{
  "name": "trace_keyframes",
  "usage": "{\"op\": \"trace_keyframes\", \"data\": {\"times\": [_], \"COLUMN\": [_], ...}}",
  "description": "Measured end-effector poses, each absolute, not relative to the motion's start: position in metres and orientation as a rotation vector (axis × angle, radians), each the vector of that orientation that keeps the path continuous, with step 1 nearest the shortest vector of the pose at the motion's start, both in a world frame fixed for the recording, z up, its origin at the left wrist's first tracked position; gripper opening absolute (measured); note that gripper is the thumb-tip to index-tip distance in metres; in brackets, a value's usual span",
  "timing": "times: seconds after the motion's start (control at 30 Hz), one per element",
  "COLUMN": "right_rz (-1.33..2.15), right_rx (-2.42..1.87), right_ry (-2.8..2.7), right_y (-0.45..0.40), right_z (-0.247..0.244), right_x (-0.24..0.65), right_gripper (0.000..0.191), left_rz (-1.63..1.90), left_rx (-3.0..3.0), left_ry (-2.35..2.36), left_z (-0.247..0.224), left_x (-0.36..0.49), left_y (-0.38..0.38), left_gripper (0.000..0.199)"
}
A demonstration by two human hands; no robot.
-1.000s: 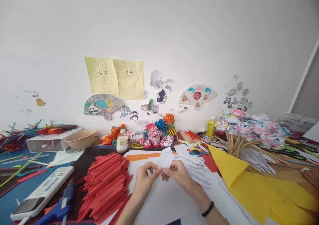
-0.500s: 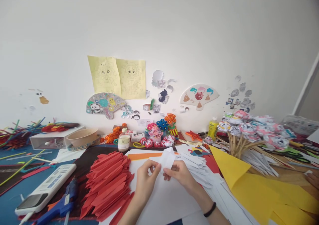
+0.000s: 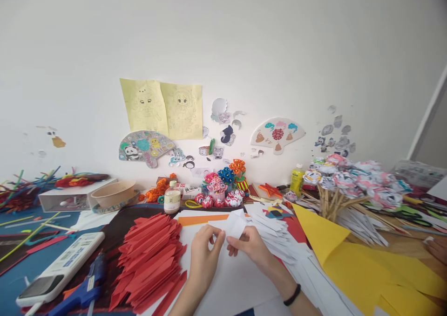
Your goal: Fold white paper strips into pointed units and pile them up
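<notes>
A small piece of folded white paper [image 3: 236, 223] is held between both hands, over white sheets [image 3: 230, 278] on the table. My left hand [image 3: 206, 243] pinches its lower left edge between thumb and forefinger. My right hand [image 3: 246, 242], with a black band on the wrist, grips the paper's lower right side, fingers curled behind it. A heap of folded red paper pieces [image 3: 150, 260] lies left of my left hand. Folded white strips [image 3: 272, 234] are piled beyond my right hand.
Yellow paper [image 3: 366, 264] spreads at the right, before a bunch of paper flowers [image 3: 356, 178] on sticks. At the left lie a blue glue gun [image 3: 85, 290] and a white power strip [image 3: 63, 269]. A bottle [image 3: 172, 198] stands behind. Another person's hand [image 3: 437, 248] shows at the right edge.
The view has shifted slightly. The white paper tilts a little more to the right between my fingers; both hands keep their pinch on it.
</notes>
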State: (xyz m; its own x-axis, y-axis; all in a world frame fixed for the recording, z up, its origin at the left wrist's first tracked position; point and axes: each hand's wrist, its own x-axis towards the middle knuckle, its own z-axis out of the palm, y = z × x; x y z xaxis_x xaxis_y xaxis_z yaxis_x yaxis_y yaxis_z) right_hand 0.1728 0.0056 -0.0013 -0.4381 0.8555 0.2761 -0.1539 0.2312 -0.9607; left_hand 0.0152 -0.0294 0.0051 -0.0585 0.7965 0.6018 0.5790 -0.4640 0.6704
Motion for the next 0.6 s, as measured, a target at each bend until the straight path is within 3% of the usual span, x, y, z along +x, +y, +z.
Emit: {"op": "trace_keyframes", "data": {"times": [0.3, 0.6], "right_rz": [1.290, 1.239], "right_rx": [-0.726, -0.750], "right_ry": [-1.561, -1.519], "right_y": [0.0039, 0.0037], "right_z": [0.0031, 0.0056], "right_x": [0.1749, 0.1761], "right_gripper": [0.033, 0.036], "left_rz": [1.401, 1.271], "left_rx": [1.875, 1.813], "left_ry": [1.359, 1.224], "left_z": [0.0112, 0.0107], "left_x": [0.0158, 0.0172], "left_y": [-0.0328, -0.0322], "left_gripper": [0.034, 0.029]}}
